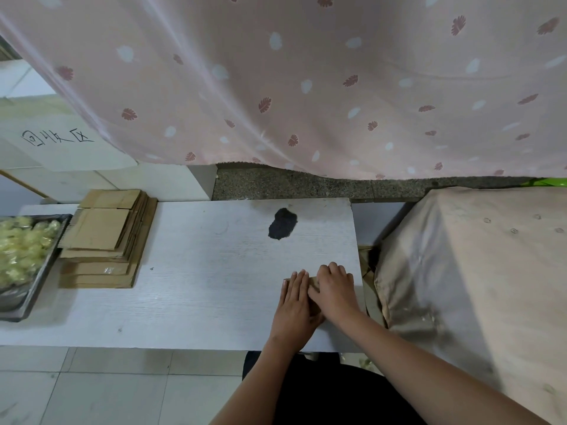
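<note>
Mostly we see only slivers of the small cardboard piece [313, 286], since both hands cover it near the right end of the white table [199, 286]. Our left hand [295, 299] lies flat on it, fingers straight and close together. Our right hand [335, 290] rests on its right part with fingers bent downward; whether they hook an edge is hidden. The bare strip runs away from us, yet the piece's true long axis cannot be made out. The tray [46, 265] is cut off at the left.
</note>
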`<state>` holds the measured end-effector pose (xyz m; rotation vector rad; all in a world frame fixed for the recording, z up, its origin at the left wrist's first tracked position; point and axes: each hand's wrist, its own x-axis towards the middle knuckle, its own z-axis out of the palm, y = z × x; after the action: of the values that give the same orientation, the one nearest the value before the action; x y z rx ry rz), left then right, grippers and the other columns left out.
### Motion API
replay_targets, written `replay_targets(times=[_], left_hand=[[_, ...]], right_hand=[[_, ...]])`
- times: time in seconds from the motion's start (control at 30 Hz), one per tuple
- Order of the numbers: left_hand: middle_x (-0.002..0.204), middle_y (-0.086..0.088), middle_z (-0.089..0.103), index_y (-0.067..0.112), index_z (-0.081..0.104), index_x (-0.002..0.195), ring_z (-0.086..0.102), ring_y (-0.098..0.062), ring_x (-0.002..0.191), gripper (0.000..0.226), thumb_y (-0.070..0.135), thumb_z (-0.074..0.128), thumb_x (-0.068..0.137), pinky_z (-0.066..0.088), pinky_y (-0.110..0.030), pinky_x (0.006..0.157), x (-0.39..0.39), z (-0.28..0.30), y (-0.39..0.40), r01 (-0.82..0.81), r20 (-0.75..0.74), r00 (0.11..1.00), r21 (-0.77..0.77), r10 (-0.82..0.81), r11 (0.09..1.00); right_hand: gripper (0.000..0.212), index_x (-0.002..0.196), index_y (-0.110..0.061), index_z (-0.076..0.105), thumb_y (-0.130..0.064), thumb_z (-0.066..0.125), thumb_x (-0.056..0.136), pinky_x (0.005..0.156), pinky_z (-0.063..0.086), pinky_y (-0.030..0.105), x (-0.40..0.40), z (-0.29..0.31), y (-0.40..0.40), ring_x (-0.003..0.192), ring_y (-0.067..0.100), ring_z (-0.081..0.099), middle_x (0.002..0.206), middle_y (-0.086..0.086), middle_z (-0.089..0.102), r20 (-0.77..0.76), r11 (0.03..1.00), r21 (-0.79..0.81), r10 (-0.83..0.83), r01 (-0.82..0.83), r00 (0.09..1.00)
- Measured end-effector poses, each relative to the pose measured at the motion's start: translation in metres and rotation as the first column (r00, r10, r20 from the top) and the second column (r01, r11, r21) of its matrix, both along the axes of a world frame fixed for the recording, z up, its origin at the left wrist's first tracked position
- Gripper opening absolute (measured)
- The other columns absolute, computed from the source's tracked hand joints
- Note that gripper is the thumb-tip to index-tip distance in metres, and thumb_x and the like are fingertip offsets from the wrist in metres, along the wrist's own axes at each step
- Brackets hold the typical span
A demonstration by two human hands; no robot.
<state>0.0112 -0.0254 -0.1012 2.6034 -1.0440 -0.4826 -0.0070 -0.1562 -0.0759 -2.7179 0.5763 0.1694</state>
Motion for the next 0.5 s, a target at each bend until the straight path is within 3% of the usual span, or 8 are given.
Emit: replay_targets(times=[0.07,0.23,0.5], left_hand=[[0.165,-0.013,0.016,-0.001,0.017,0.156,0.002,-0.025,0.154,0.083,0.051,0.047,0.099,-0.011,-0.045,0.123,0.0,0.002,0.0,-0.007,0.009,1.0,-0.027,0.007,1.0],[0.165,-0.01,0.02,0.001,0.019,0.156,0.002,-0.023,0.155,0.081,0.048,0.05,0.099,-0.017,-0.034,0.121,0.001,0.002,-0.001,-0.044,-0.027,0.999,-0.089,0.042,0.995],[0.158,-0.013,0.035,0.0,0.03,0.154,0.015,-0.026,0.154,0.069,0.033,0.056,0.099,-0.005,-0.039,0.124,0.001,0.002,-0.004,-0.064,-0.004,0.998,-0.107,0.063,0.992]], right_hand=[[0.028,0.108,-0.014,0.055,-0.037,0.048,0.096,0.092,0.039,0.033,0.003,-0.001,0.003,0.107,0.02,0.048,0.11,0.002,0.052,-0.021,1.0,-0.016,-0.014,0.013,1.0],[0.024,0.107,-0.013,0.056,-0.031,0.05,0.093,0.09,0.038,0.033,0.004,-0.005,0.003,0.105,0.021,0.048,0.109,0.003,0.053,-0.054,0.999,-0.03,-0.033,0.031,0.998],[0.022,0.109,-0.014,0.057,-0.028,0.045,0.098,0.09,0.038,0.035,0.01,-0.006,0.014,0.107,0.023,0.049,0.111,0.005,0.055,-0.055,0.995,-0.049,-0.087,0.084,0.995]])
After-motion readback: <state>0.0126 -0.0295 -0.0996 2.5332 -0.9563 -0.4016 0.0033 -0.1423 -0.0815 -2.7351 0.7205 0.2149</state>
